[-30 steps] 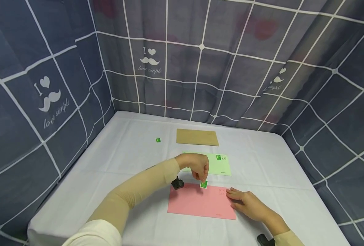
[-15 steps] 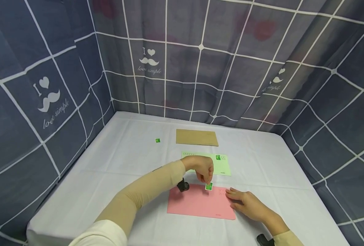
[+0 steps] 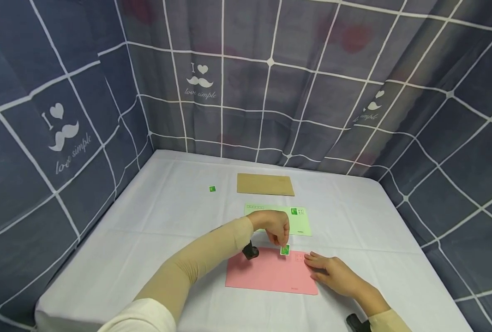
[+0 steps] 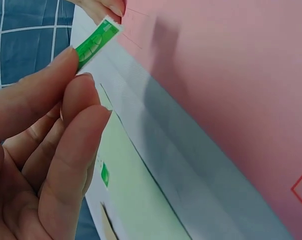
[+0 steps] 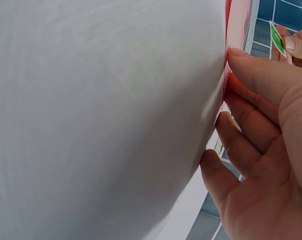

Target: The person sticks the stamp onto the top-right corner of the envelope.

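Note:
My left hand [image 3: 274,227] pinches a green postage stamp [image 3: 285,250] with a white border between thumb and fingertip. In the left wrist view the stamp [image 4: 97,44] sticks out past the fingertips, held above the pink envelope [image 4: 241,90]. My right hand [image 3: 333,275] rests its extended fingers on the right edge of the pink envelope [image 3: 267,274], beside the small printed box at its upper right corner. The right wrist view has the right hand [image 5: 266,135] along the envelope's edge, with the pinched stamp [image 5: 277,39] beyond it.
Behind the pink envelope lies a light green envelope [image 3: 300,226] bearing a stamp [image 3: 294,211] at its upper right, partly covered by my left hand. A brown envelope [image 3: 265,184] lies farther back. Another loose green stamp [image 3: 212,189] is left of it on the white tablecloth [image 3: 167,193].
My left hand has carried the pinched stamp to the right over the pink envelope, toward its upper right corner, slowing lately. The right hand has stayed on the envelope's edge.

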A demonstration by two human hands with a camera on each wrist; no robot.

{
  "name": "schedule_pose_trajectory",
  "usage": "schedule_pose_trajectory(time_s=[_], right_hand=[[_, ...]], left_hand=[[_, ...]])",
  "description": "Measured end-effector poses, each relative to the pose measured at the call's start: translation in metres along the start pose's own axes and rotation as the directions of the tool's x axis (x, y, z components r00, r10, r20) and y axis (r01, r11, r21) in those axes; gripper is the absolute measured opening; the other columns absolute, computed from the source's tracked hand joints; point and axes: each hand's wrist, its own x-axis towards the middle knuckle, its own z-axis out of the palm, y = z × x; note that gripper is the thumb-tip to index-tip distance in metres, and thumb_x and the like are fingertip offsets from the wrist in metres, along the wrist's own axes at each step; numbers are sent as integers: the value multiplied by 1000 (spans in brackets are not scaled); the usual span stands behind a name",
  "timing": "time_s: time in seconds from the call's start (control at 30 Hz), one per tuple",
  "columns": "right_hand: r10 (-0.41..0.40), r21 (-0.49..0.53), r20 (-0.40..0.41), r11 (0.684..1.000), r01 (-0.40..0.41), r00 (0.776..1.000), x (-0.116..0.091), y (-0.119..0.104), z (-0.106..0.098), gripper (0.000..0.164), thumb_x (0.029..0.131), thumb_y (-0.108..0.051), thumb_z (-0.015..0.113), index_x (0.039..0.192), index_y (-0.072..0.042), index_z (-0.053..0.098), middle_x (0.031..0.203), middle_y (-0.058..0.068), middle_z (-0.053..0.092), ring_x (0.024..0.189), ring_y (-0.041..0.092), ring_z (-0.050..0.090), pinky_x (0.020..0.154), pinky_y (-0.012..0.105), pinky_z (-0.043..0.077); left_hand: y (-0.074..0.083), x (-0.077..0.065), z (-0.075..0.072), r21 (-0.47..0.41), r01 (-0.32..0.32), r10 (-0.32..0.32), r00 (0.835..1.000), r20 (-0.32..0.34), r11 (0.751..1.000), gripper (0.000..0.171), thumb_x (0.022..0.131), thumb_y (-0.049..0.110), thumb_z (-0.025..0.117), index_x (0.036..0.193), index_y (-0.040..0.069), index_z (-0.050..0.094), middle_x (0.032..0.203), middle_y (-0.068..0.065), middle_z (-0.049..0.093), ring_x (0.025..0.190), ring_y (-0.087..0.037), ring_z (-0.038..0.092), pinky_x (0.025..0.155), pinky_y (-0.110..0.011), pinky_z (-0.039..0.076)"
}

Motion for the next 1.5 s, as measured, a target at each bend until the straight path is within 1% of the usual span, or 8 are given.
schedule_pose_trajectory(time_s=[0.17, 0.33, 0.57, 0.77, 0.93, 1.2, 1.27, 1.5], right_hand=[[18, -2, 11, 1000, -18, 1000, 1, -1, -3, 44, 96, -27, 67, 132, -1, 64, 139, 11, 61, 134, 37, 52, 104, 45, 49], [24, -1, 15, 1000, -24, 1000, 1, -2, -5, 43, 96, -25, 67, 132, -2, 64, 140, 11, 61, 134, 36, 52, 105, 45, 49], [6, 7, 1, 1000, -6, 1000, 1, 0, 0, 43, 95, -23, 68, 131, -1, 64, 138, 11, 62, 134, 37, 53, 106, 40, 49], [7, -1, -5, 1000, -7, 1000, 0, 0, 3, 43, 95, -23, 69, 132, -1, 64, 138, 11, 62, 134, 37, 53, 106, 43, 49], [3, -11, -12, 1000, -3, 1000, 0, 0, 3, 43, 94, -22, 69, 131, -1, 65, 137, 10, 63, 133, 37, 53, 105, 43, 49], [13, -5, -6, 1000, -13, 1000, 0, 0, 2, 43, 95, -24, 68, 132, -1, 64, 138, 10, 62, 134, 37, 52, 105, 44, 49], [22, 2, -3, 1000, -22, 1000, 0, -1, 1, 43, 95, -24, 68, 132, -2, 64, 139, 10, 62, 134, 37, 52, 105, 44, 49], [31, 9, 8, 999, -31, 999, 1, 0, 0, 44, 96, -24, 68, 133, -1, 63, 140, 10, 61, 135, 37, 51, 105, 44, 49]], left_hand=[[0, 4, 2, -7, 19, -19, 1000, -11, 1000, 15, 84, 2, 77, 71, 6, 74, 61, 0, 65, 56, -8, 61, 58, -22, 57], [1, 7, 4, -27, 13, -13, 1000, -13, 1000, 15, 84, 1, 78, 70, 6, 73, 62, -1, 64, 55, -8, 59, 58, -23, 58], [1, 13, 15, -20, 21, -21, 1000, -9, 1000, 14, 83, -1, 77, 71, 5, 74, 62, -1, 67, 57, -9, 61, 58, -23, 58], [0, 17, 23, -5, 39, -39, 999, -11, 999, 15, 83, 0, 77, 69, 5, 74, 61, -2, 66, 55, -8, 61, 57, -23, 58], [-1, 21, 25, -21, 46, -46, 999, -23, 999, 17, 83, -2, 77, 68, 5, 73, 60, -2, 66, 55, -9, 61, 56, -23, 57], [-2, 25, 29, -62, 41, -42, 999, -15, 997, 7, 83, -3, 76, 76, -1, 75, 62, -5, 68, 57, -11, 63, 56, -24, 57], [-1, 25, 29, -54, 35, -36, 999, -15, 998, 6, 83, -3, 75, 77, -1, 76, 63, -5, 69, 57, -11, 63, 56, -24, 57], [1, 25, 30, 24, 35, -35, 999, -33, 999, 10, 83, -1, 76, 74, 4, 76, 63, -3, 69, 56, -9, 62, 54, -22, 55]])
